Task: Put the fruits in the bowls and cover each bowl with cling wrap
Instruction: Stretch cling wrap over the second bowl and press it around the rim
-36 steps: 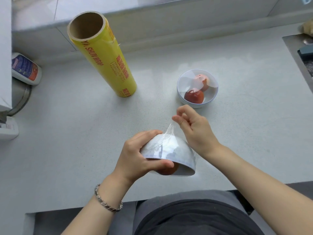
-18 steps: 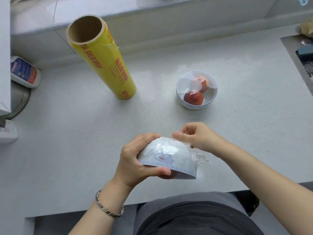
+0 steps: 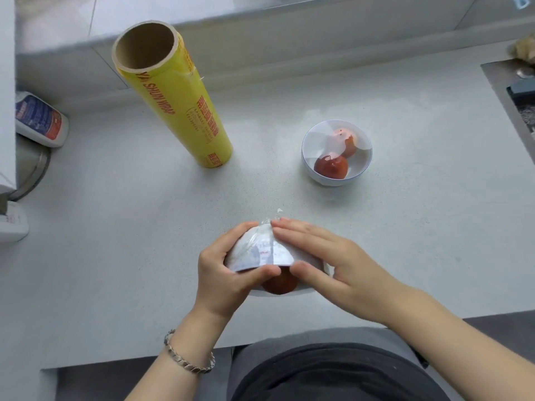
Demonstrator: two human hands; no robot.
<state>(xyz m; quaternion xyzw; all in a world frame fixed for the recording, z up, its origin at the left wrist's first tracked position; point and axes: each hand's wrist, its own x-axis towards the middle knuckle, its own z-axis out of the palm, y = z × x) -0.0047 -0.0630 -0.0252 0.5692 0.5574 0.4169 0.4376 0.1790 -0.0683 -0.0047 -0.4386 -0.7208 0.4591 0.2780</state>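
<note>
A white bowl (image 3: 260, 251) is tilted toward me above the counter's front edge, its mouth facing me with a red fruit (image 3: 279, 282) showing inside. Clear cling wrap (image 3: 267, 224) lies over its outer wall, a loose tip sticking up. My left hand (image 3: 223, 273) grips the bowl from the left, fingers curled round its rim. My right hand (image 3: 335, 257) lies flat on the bowl's right side, straight fingers pressing the wrap down. A second white bowl (image 3: 307, 157) with two red fruits (image 3: 331, 167) under wrap stands farther back right.
A tall yellow cling wrap roll (image 3: 179, 111) stands upright at the back left. A white bottle (image 3: 40, 120) and a metal pot (image 3: 31, 166) are at the left edge. A sink (image 3: 515, 91) lies at the far right. The grey counter (image 3: 130, 227) stretches between them.
My right hand let go of the pinched wrap tail and came down flat onto the bowl's side, smoothing the wrap. The left hand kept its hold on the tilted bowl.
</note>
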